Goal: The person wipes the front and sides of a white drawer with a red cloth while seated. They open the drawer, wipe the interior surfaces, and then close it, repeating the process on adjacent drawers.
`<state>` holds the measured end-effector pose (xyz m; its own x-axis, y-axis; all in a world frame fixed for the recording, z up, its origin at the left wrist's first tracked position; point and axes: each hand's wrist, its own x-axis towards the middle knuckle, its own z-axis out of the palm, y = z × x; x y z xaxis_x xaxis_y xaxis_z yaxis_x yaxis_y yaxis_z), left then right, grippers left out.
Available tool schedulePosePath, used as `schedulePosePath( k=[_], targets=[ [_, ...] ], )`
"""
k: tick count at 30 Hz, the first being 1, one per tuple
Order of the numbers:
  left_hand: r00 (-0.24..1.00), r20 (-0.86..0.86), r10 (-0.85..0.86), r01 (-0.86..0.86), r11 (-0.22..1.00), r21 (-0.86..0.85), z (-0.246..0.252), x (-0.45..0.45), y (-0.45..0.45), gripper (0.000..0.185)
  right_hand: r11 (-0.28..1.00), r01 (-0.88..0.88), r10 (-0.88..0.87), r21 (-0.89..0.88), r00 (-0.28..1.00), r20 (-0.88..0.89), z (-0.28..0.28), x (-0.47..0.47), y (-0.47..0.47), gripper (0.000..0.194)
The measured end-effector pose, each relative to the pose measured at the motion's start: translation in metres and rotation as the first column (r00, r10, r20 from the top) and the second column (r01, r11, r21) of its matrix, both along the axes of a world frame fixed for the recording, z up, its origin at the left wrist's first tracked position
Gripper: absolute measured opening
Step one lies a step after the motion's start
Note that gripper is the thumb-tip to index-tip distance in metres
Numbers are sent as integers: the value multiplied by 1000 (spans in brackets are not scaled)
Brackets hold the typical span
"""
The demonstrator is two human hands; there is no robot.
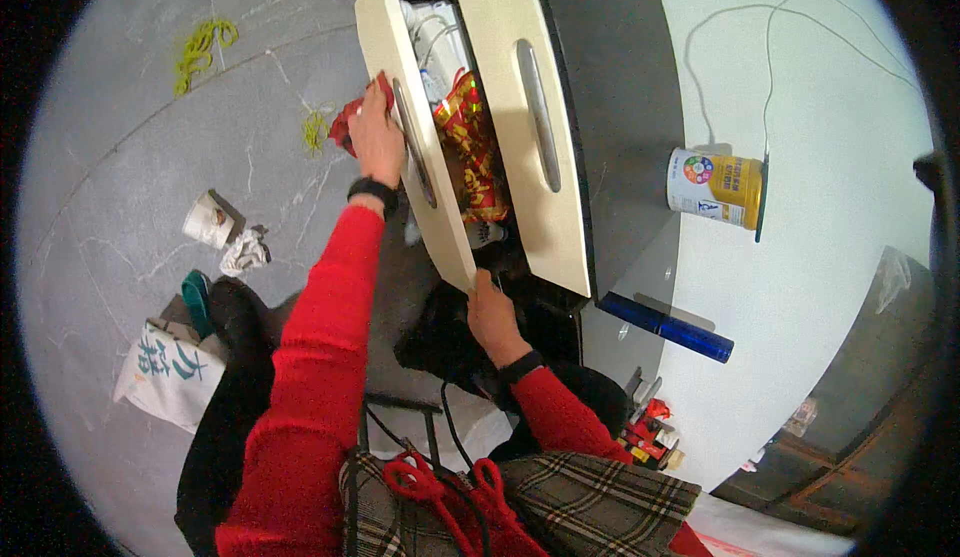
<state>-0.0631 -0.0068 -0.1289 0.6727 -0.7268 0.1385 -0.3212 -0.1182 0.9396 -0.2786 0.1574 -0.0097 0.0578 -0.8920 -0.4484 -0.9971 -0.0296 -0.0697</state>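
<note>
A cream drawer front (442,234) with a recessed metal handle stands pulled out from a dark cabinet (619,69). At its outer face, my left hand (376,137) holds a red cloth (351,116) against the panel beside the handle. My right hand (491,315) grips the near end of the same front, fingers on its edge. Inside the drawer lie a shiny red and gold packet (472,148) and white items with cables (439,43). Another cream drawer front (517,107) with a metal handle is beside it.
A paper cup (208,221), crumpled tissue (245,252), yellow-green cord (196,54) and a white bag (169,369) are on the grey floor. A yellow and white can (716,188) and a blue cylinder (667,327) stand on the cabinet top. A black stool frame is near my legs.
</note>
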Motion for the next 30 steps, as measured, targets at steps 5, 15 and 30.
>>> schedulePosePath(
  k=[5, 15, 30],
  targets=[
    [994, -20, -104, 104, 994, 16, 8, -29, 44, 52, 996, -93, 93, -5, 996, 5, 0, 1, 0, 27],
    [1000, 25, 13, -9, 988, -156, 19, 32, -31, 37, 1000, -23, 23, 5, 999, 27, 0, 1, 0, 20],
    [896, 327, -299, 310, 951, 21, 40, -12, 60, 51, 997, -41, 46, -72, 997, 70, -3, 11, 4, 28]
  ],
)
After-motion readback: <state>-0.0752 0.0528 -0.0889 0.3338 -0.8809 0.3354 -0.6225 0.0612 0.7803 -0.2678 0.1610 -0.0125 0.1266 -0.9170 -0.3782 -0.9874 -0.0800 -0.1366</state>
